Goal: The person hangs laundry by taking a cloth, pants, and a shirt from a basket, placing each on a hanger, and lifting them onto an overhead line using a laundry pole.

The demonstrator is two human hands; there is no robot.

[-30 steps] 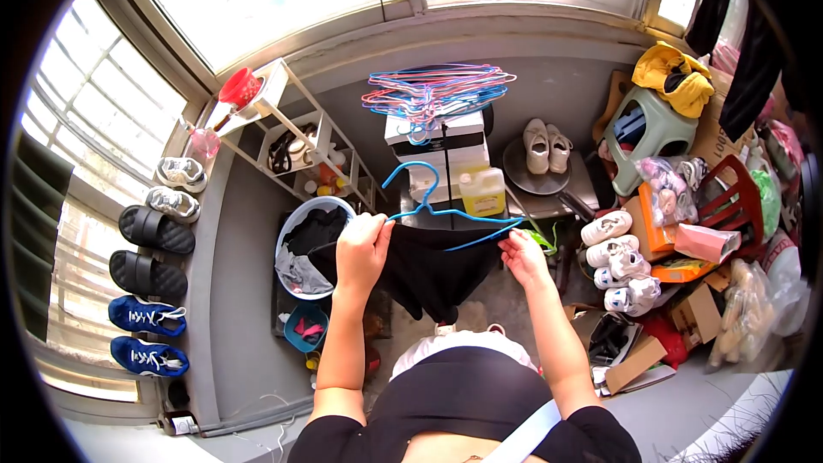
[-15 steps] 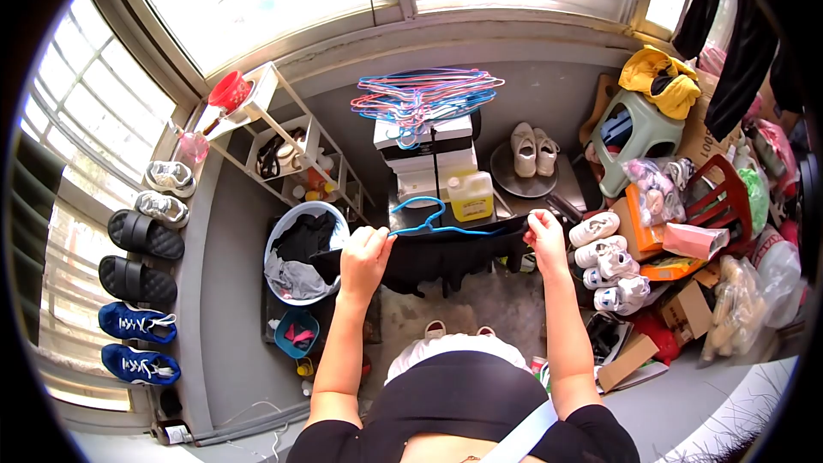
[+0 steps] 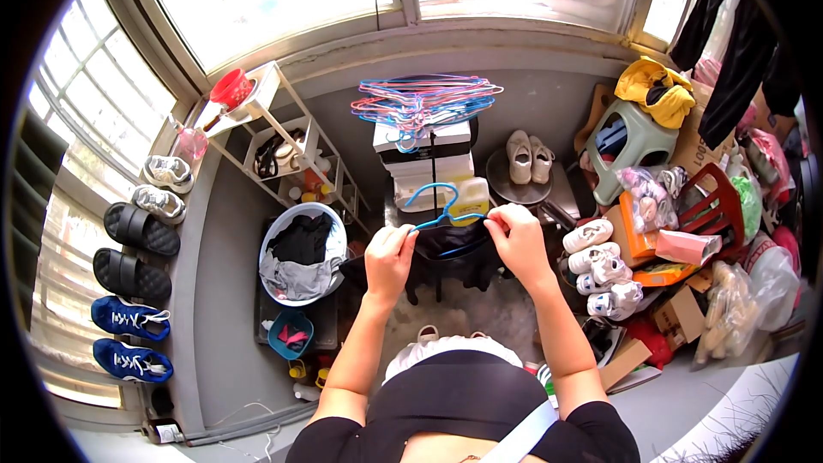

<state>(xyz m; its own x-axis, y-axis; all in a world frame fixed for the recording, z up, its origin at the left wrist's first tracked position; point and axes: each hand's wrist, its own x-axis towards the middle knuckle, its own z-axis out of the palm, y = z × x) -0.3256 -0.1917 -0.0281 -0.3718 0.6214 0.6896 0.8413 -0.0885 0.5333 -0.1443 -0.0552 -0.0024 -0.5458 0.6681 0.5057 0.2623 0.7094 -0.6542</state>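
A blue hanger (image 3: 446, 218) is in front of me, its hook pointing up and away. From it hangs a black garment (image 3: 454, 264), its neckline sagging below the hanger's middle. My left hand (image 3: 390, 259) is closed in a pinch on the garment at the hanger's left end. At the right end, my right hand (image 3: 518, 242) pinches the garment's other shoulder. Whether the fingers also grip the hanger itself is hidden. Both hands are at about the same height, and the garment's lower part hangs toward the floor.
Many hangers (image 3: 424, 103) rest on a stand by the wall. A laundry basket (image 3: 341, 244) with dark and grey clothes stands left, under a white shelf rack (image 3: 296, 107). Shoes (image 3: 137, 315) line the left ledge. Shoes, boxes and a green stool (image 3: 630, 159) crowd the right.
My hands have come closer together, the right one moving left and the left one slightly right. The hanger's hook stands higher, and the garment's neckline now sags between my hands.
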